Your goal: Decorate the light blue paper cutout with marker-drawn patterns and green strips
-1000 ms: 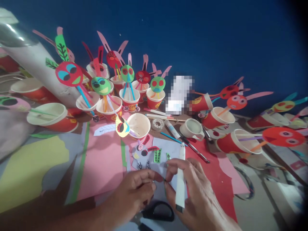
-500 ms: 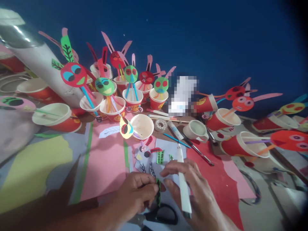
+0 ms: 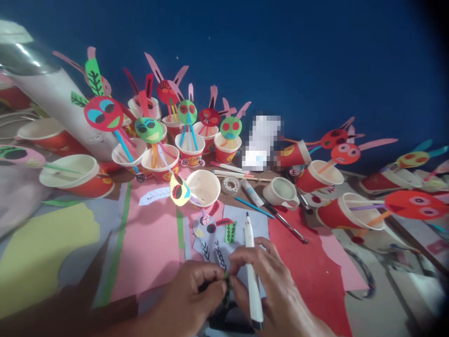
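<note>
My left hand (image 3: pixel 198 292) is closed, pinching a small green paper strip (image 3: pixel 227 295) with black marks at the bottom middle. Between the fingers of my right hand (image 3: pixel 277 288) rests a white marker (image 3: pixel 251 267), its dark tip uncapped and pointing away from me. The thumb and index finger of that hand meet at the strip's upper end; whether they grip it I cannot tell. Just beyond my fingers lie a round pale-blue paper face (image 3: pixel 202 229) and a green paper piece with dots (image 3: pixel 230 232). Black scissors handles (image 3: pixel 231 324) show partly below my hands.
Red paper cups holding paper-faced straw puppets, such as this red face (image 3: pixel 103 113), stand along the blue wall. A tape roll (image 3: pixel 231 186), glue tube (image 3: pixel 251 193), white mug (image 3: pixel 280 192) and brush (image 3: pixel 287 224) lie ahead. Pink paper (image 3: pixel 150 238) and red paper (image 3: pixel 305 271) cover the sides.
My right fingers have come in to the green strip in my left hand. The marker has shifted left with the right hand. The view has moved slightly.
</note>
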`<state>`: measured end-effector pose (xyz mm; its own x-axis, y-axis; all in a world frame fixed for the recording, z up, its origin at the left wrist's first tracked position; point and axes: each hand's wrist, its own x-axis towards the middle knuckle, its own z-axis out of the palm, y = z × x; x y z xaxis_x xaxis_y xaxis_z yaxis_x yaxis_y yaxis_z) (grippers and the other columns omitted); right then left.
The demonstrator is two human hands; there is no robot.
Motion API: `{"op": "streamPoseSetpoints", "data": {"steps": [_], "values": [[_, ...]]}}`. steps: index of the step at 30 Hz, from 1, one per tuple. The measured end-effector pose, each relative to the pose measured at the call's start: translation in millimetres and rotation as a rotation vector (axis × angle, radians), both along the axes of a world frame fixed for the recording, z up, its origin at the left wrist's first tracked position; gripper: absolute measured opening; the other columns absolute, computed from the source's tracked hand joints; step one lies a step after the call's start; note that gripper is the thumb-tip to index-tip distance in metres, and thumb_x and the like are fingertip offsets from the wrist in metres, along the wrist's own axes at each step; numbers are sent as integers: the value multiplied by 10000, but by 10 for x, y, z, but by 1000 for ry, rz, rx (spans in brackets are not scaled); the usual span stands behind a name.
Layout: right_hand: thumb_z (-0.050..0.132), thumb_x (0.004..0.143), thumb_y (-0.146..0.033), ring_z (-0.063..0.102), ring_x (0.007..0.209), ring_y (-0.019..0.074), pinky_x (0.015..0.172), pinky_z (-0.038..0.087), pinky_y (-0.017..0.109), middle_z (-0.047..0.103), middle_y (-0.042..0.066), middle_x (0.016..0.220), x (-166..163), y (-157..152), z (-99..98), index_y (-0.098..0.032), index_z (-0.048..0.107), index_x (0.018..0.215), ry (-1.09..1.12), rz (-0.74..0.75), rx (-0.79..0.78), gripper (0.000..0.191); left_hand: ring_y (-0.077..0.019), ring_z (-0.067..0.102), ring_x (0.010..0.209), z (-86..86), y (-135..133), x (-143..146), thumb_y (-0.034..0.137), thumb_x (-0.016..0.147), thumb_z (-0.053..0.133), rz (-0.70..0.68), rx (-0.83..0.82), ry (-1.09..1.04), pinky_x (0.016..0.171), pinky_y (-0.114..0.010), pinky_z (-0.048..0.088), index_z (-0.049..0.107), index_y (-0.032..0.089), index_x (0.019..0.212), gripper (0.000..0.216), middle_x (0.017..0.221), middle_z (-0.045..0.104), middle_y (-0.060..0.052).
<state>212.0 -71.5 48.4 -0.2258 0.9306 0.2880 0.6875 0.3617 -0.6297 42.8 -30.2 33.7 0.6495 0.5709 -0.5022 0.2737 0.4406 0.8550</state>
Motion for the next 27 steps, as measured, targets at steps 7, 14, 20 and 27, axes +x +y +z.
{"op": "streamPoseSetpoints", "data": {"steps": [7,14,20,27], "values": [[486,727,-43,612,670,156,780,450,348,645,-26,742,-28,39,-10,-228,450,974,8,-29,140,310,-102,292,535,-53,-11,-51,405,829,457,-60,102,16,498,-234,228,408,187,611,312,558,326,52],[487,759,-58,611,787,171,697,484,306,650,-5,802,53,56,71,-235,479,965,114,-56,-46,272,-86,262,460,15,30,-29,420,766,481,-50,-4,26,442,-234,183,410,195,563,311,490,337,57],[501,774,-54,567,862,182,728,480,317,626,4,854,81,60,5,-239,485,965,125,-12,-130,266,-91,299,468,51,29,-30,341,753,466,-30,4,46,457,-235,200,410,194,529,274,477,354,49],[484,762,-13,538,858,190,726,452,321,591,-11,833,60,21,2,-256,453,993,94,25,-209,337,-90,310,472,71,46,-22,378,751,504,-18,-48,5,463,-236,207,429,188,523,306,478,372,44]]}}
